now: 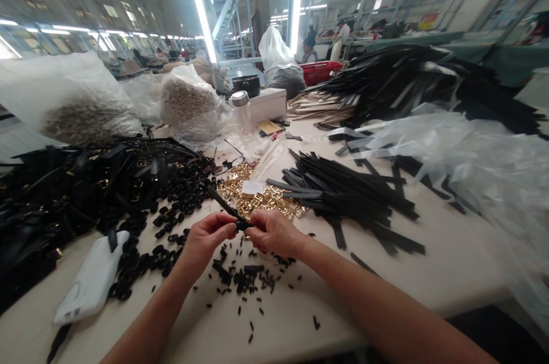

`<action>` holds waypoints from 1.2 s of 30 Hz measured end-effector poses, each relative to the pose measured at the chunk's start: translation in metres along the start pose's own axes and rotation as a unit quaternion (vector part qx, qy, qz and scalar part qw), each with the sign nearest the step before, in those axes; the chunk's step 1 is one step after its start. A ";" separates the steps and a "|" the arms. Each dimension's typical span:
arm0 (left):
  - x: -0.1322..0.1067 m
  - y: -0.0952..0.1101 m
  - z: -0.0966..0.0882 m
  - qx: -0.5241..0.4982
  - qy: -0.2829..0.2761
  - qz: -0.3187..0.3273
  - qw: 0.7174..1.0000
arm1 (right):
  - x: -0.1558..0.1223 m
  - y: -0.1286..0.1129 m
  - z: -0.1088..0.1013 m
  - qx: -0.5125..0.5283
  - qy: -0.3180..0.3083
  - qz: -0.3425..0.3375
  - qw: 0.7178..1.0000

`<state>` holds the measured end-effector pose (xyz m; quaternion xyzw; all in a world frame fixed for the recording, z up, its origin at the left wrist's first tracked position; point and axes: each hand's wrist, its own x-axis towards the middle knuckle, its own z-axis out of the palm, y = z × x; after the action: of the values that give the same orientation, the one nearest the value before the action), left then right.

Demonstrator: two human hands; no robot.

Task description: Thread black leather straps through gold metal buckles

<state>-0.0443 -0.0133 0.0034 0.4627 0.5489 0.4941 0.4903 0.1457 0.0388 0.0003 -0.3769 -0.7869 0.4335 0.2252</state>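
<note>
Both hands meet over the middle of the table, pinching one black strap [223, 202] whose free end points up and to the left. My left hand [213, 232] is closed on it with thumb and fingertips, near a small dark piece that I cannot make out clearly. My right hand [271, 231] grips the strap's near end, fingers curled under. Just behind the hands lies a heap of gold buckles [274, 199]. Small black bits [249, 278] are scattered on the table below them. To the left spreads a pile of black loops [184, 181].
A bundle of black straps [343, 187] lies right of the buckles. A white power bank [92, 278] with a cable rests at left. Finished-looking buckled straps [86, 192] are heaped behind it. A glass bottle [242, 115], filled plastic bags [189, 98] and plastic sheeting [454, 152] stand around.
</note>
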 end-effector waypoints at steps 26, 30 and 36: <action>-0.003 -0.005 0.010 0.249 0.027 0.172 0.953 | 0.001 0.002 0.010 0.139 -0.023 -0.028 0.990; -0.004 0.000 0.015 0.222 0.023 0.162 0.961 | 0.002 0.007 0.010 0.121 -0.004 -0.042 0.992; -0.001 -0.001 0.008 0.078 0.000 0.047 0.996 | 0.005 0.007 0.006 0.301 -0.001 0.033 0.953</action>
<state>-0.0362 -0.0136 0.0021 0.5246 0.5633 0.4722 0.4296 0.1414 0.0424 -0.0090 -0.3165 -0.6076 0.6579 0.3128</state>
